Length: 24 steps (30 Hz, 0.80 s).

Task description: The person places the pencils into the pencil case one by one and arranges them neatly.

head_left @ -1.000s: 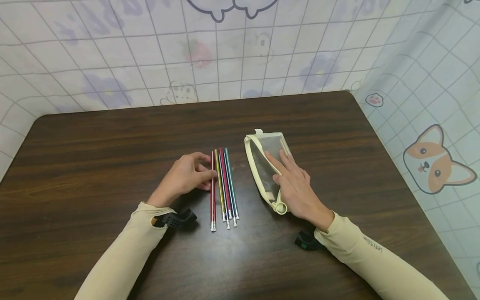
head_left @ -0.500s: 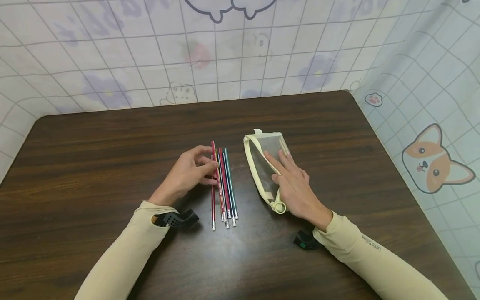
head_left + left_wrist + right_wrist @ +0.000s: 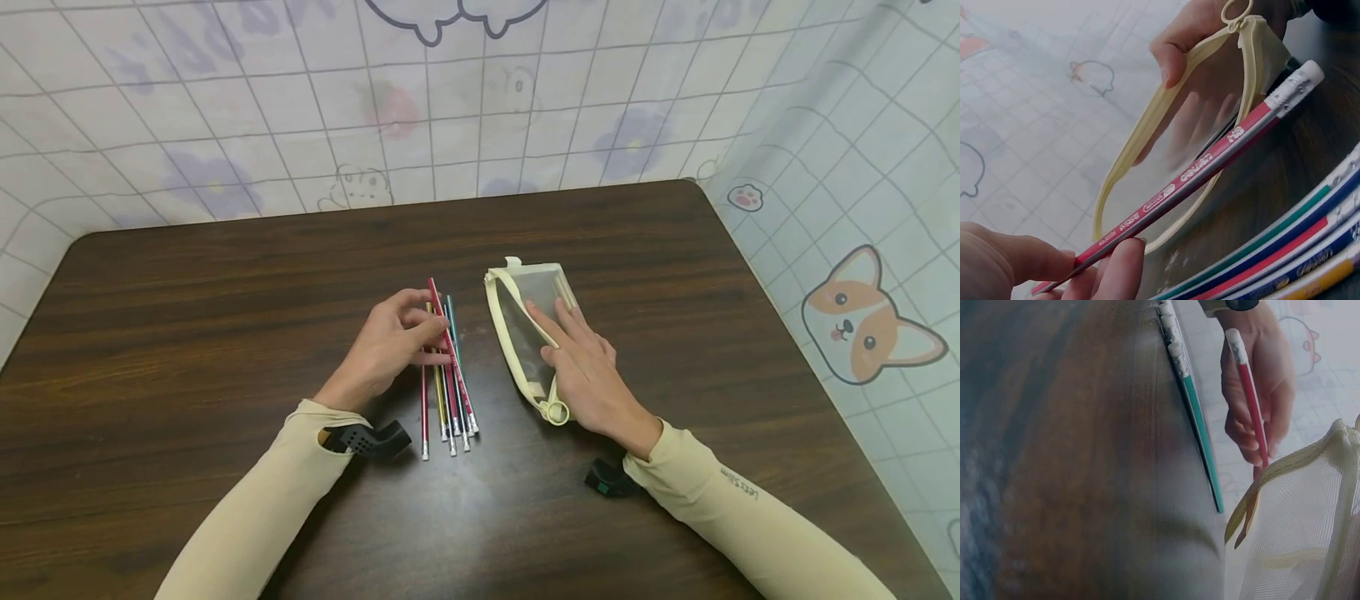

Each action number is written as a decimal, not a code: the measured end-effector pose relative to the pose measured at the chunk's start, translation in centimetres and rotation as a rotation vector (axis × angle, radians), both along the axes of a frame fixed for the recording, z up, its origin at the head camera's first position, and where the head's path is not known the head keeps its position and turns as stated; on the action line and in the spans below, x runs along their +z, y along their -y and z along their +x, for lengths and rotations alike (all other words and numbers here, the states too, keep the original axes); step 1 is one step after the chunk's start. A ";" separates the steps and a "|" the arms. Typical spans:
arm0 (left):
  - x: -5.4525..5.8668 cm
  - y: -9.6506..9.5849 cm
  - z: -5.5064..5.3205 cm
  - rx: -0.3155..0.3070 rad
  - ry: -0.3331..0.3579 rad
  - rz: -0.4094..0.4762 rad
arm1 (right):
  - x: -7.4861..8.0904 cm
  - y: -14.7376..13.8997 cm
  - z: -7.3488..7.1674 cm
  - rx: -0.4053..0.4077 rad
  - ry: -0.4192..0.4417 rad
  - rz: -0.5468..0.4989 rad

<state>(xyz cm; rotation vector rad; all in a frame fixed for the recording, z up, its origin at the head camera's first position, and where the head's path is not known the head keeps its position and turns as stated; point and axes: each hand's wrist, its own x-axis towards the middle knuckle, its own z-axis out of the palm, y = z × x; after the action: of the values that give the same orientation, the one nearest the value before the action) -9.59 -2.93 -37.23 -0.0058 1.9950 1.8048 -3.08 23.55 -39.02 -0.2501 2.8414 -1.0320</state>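
My left hand (image 3: 386,342) pinches a red pencil (image 3: 1179,186) between thumb and fingers, its white eraser end pointing toward my right side. The held pencil slants over several others on the table: a red one (image 3: 425,421) at the left, a yellow one (image 3: 438,392), and a teal one (image 3: 1197,428) among them. To their right lies a cream mesh pencil case (image 3: 501,333), its zipped mouth spread toward the pencils. My right hand (image 3: 588,367) lies on the case with fingers extended over the mesh; its thumb (image 3: 1172,62) hooks over the mouth's rim.
The dark wood table (image 3: 225,333) has rounded far corners. A white gridded cloth (image 3: 450,117) with printed cartoons hangs behind it and along the right side. Black wrist cameras (image 3: 371,440) sit below both hands, close over the tabletop.
My left hand has picked up a red pencil from the left of the row and carried it right, tilted across the others. The right hand keeps its place on the case.
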 end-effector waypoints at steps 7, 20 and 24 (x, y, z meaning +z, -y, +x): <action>-0.2 -1.1 0.1 0.036 0.000 0.055 | -0.1 0.0 -0.1 -0.016 0.007 -0.007; -0.7 -3.0 0.2 0.065 0.006 0.112 | -0.1 0.1 -0.2 0.001 0.004 0.019; -0.8 -3.9 0.0 0.071 0.014 0.129 | -0.1 0.0 -0.2 -0.004 0.002 0.030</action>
<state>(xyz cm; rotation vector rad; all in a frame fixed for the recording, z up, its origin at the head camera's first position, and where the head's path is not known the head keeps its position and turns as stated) -9.56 0.92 -38.07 -0.0499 1.8877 1.9701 -3.30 23.58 -39.17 -0.2414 2.8541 -0.9896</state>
